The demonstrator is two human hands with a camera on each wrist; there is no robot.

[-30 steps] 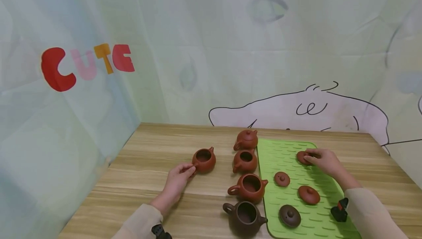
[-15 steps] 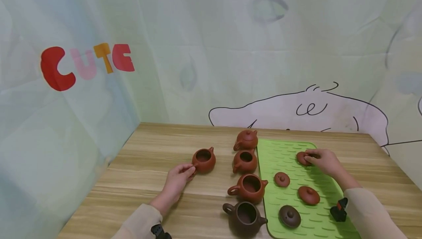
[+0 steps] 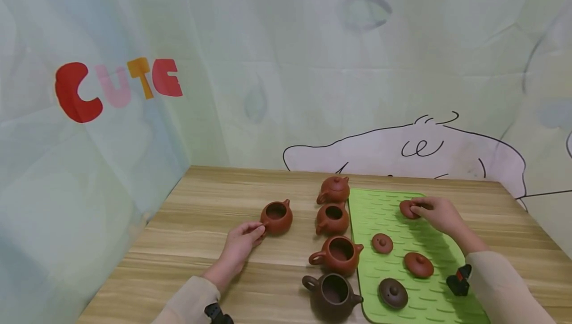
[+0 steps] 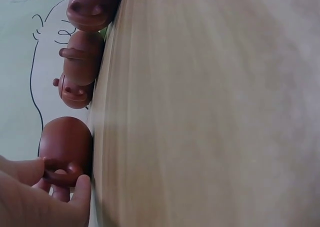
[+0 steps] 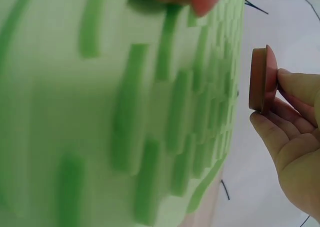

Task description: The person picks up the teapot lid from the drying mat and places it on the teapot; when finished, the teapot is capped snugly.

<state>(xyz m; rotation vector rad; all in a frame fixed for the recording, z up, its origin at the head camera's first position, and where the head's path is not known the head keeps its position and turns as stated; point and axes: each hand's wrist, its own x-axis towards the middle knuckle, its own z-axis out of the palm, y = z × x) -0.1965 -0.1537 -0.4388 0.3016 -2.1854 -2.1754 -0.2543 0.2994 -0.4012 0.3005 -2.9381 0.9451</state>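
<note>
My left hand (image 3: 242, 244) pinches the handle of a lidless reddish-brown teapot (image 3: 279, 221), which sits on the table left of a row of teapots. In the left wrist view, fingers and thumb close around the handle of this teapot (image 4: 66, 139). Over the far part of the green mat, my right hand (image 3: 440, 215) pinches a reddish-brown teapot lid (image 3: 407, 209) by its knob. The right wrist view has this lid (image 5: 261, 79) lifted clear of the mat, its rim side facing away from the palm.
The row holds a lidded teapot (image 3: 336, 189), two open reddish ones (image 3: 328, 226) (image 3: 341, 264) and a dark brown one (image 3: 330, 306). On the green mat (image 3: 364, 205) lie a small lid (image 3: 382, 243), a larger lid (image 3: 419, 264) and a dark lid (image 3: 393, 293).
My right hand has raised the lid slightly off the mat, shifting it a little up and left. The left hand and its teapot have stayed in place.
</note>
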